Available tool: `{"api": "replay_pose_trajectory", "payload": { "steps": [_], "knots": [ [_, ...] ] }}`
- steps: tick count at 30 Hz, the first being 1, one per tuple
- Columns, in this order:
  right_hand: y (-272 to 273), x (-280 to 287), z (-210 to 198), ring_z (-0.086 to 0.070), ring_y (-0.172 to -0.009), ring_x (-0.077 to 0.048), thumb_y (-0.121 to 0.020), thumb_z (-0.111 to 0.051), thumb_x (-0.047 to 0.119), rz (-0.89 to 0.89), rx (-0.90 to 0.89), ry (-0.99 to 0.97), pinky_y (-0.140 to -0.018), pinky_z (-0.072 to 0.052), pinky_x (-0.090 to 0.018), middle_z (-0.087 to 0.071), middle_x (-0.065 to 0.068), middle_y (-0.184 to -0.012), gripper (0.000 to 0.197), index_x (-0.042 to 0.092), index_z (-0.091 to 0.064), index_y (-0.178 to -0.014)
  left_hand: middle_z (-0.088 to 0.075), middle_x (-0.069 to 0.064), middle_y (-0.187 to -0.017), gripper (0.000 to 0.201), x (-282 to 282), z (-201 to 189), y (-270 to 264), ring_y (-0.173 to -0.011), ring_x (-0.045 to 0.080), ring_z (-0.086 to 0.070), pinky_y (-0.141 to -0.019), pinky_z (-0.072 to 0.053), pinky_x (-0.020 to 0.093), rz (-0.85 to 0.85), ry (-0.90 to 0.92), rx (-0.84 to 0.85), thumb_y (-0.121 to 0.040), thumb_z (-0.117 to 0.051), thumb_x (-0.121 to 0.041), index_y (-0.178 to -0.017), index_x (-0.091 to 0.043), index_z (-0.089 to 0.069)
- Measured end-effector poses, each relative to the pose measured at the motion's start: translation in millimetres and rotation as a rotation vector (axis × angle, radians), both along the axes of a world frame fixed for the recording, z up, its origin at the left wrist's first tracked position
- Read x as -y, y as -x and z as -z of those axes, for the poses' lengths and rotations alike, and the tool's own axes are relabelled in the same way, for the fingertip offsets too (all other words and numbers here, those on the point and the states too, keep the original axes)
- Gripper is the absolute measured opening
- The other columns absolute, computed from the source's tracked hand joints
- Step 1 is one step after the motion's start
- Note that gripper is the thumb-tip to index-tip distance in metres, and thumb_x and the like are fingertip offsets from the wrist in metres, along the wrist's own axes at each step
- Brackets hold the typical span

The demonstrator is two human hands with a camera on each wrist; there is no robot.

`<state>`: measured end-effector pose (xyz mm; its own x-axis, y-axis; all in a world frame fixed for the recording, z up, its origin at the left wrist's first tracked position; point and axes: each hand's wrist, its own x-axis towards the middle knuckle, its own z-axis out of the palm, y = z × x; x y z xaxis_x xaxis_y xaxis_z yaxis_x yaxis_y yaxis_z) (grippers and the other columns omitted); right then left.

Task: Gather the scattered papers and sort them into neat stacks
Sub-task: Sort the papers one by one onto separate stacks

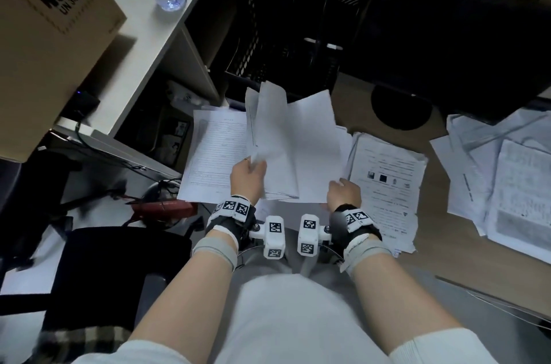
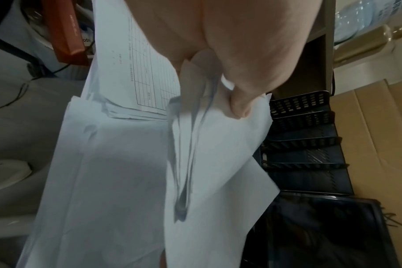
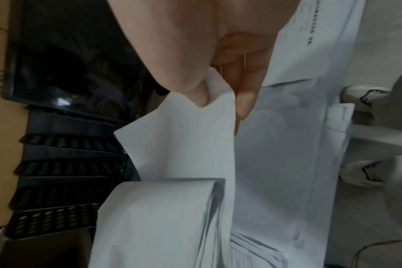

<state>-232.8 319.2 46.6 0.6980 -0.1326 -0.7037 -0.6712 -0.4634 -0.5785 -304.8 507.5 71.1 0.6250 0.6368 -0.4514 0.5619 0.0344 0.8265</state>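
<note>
Head view shows my left grip (image 1: pixel 248 177) pinching a folded bundle of sheets (image 1: pixel 272 137), raised above the tabletop (image 1: pixel 441 247). My right grip (image 1: pixel 343 193) pinches the blank sheets (image 1: pixel 313 149) between two printed stacks.

Dim, cool indoor light throughout. Head view: wide-angle bowing at the edges, upper right of frame nearly black, motion smear at lower left. Both wrist views: soft, noisy, near skin out of focus, grey shadows in paper folds.
</note>
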Motion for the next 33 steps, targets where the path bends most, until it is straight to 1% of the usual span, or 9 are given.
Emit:
{"api": "replay_pose_trajectory", "payload": {
  "steps": [5, 9, 13, 17, 22, 25, 27, 30, 33],
  "knots": [
    [17.6, 11.4, 17.9, -0.054, -0.124, -0.033, -0.100, -0.043, 0.015, 0.115, -0.103, 0.095, -0.096, -0.044, -0.027, -0.049, -0.013, -0.146, 0.046, 0.008, -0.043, -0.145, -0.043, 0.004, -0.062, 0.032, -4.4, -0.2, 9.1, -0.058, 0.019, -0.040, -0.058, -0.035, 0.031, -0.011, -0.109, -0.043, -0.094, -0.057, -0.022, -0.067, -0.010, -0.046],
    [33.5, 0.8, 32.4, -0.058, -0.118, -0.039, -0.098, -0.036, 0.004, 0.066, -0.165, 0.103, -0.096, -0.051, -0.041, -0.040, -0.012, -0.153, 0.057, 0.013, -0.029, -0.154, -0.054, 0.005, -0.068, 0.028, -15.7, -0.4, 19.9, -0.062, 0.017, -0.048, -0.062, -0.042, 0.030, -0.022, -0.110, -0.028, -0.093, -0.058, -0.023, -0.078, 0.000, -0.059],
    [37.9, -8.3, 41.6, -0.046, -0.133, -0.035, -0.099, -0.038, 0.004, -0.007, -0.189, 0.114, -0.103, -0.040, -0.035, -0.038, -0.015, -0.154, 0.054, 0.005, -0.028, -0.153, -0.060, 0.008, -0.077, 0.017, -17.5, -0.7, 29.7, -0.070, 0.017, -0.054, -0.068, -0.047, 0.031, 0.031, -0.098, -0.036, -0.092, -0.059, -0.023, -0.085, -0.008, -0.064],
    [37.1, -14.6, 35.5, -0.059, -0.111, -0.035, -0.093, -0.048, 0.011, 0.071, -0.155, 0.034, -0.086, -0.048, -0.036, -0.052, -0.010, -0.129, 0.066, 0.007, -0.022, -0.153, -0.063, 0.008, -0.078, 0.029, -17.4, -3.4, 31.9, -0.073, 0.018, -0.057, -0.072, -0.052, 0.037, 0.008, -0.054, -0.001, -0.084, -0.059, -0.032, -0.087, -0.004, -0.066],
    [25.9, -9.4, 6.1, -0.038, -0.136, -0.032, -0.086, -0.066, 0.024, 0.051, 0.039, 0.085, -0.108, -0.036, -0.042, -0.038, -0.011, -0.152, 0.074, 0.016, -0.030, -0.150, -0.057, 0.006, -0.071, 0.050, -7.7, -8.7, 22.9, -0.067, 0.018, -0.051, -0.067, -0.045, 0.035, 0.049, 0.003, 0.048, -0.079, -0.060, -0.044, -0.083, 0.006, -0.062],
    [18.0, -16.4, -20.3, -0.052, -0.125, -0.018, -0.089, -0.066, 0.020, -0.087, 0.131, -0.254, -0.106, -0.042, -0.037, -0.052, -0.005, -0.143, 0.054, 0.017, -0.049, -0.141, -0.051, 0.004, -0.069, 0.052, 4.2, -7.9, 14.5, -0.067, 0.017, -0.046, -0.068, -0.039, 0.034, 0.113, 0.067, 0.095, -0.086, -0.059, -0.051, -0.075, -0.001, -0.058],
    [14.8, -24.2, -39.7, -0.057, -0.118, -0.013, -0.090, -0.067, 0.019, -0.173, 0.156, -0.388, -0.105, -0.046, -0.035, -0.057, 0.001, -0.136, 0.048, 0.022, -0.053, -0.136, -0.060, 0.002, -0.076, 0.050, 13.6, -11.7, 9.3, -0.071, 0.017, -0.055, -0.073, -0.046, 0.036, 0.147, 0.166, 0.106, -0.095, -0.056, -0.051, -0.082, -0.003, -0.064],
    [12.1, -27.1, -65.4, -0.060, -0.099, -0.002, -0.093, -0.066, 0.024, -0.269, 0.137, -0.491, -0.090, -0.051, -0.023, -0.058, 0.014, -0.115, 0.048, 0.031, -0.046, -0.135, -0.064, -0.014, -0.091, 0.025, 26.6, -23.3, 2.0, -0.085, -0.003, -0.060, -0.083, -0.049, 0.027, 0.158, 0.276, 0.110, -0.106, -0.049, -0.036, -0.094, -0.020, -0.065],
    [13.0, -21.1, -78.9, -0.055, -0.086, 0.011, -0.092, -0.068, 0.024, -0.364, 0.113, -0.524, -0.069, -0.047, -0.008, -0.053, 0.026, -0.100, 0.048, 0.036, -0.035, -0.125, -0.057, -0.012, -0.095, 0.016, 31.9, -28.6, -5.3, -0.090, 0.004, -0.056, -0.075, -0.046, 0.021, 0.143, 0.322, 0.131, -0.107, -0.047, -0.033, -0.101, -0.023, -0.057]
  ]
}}
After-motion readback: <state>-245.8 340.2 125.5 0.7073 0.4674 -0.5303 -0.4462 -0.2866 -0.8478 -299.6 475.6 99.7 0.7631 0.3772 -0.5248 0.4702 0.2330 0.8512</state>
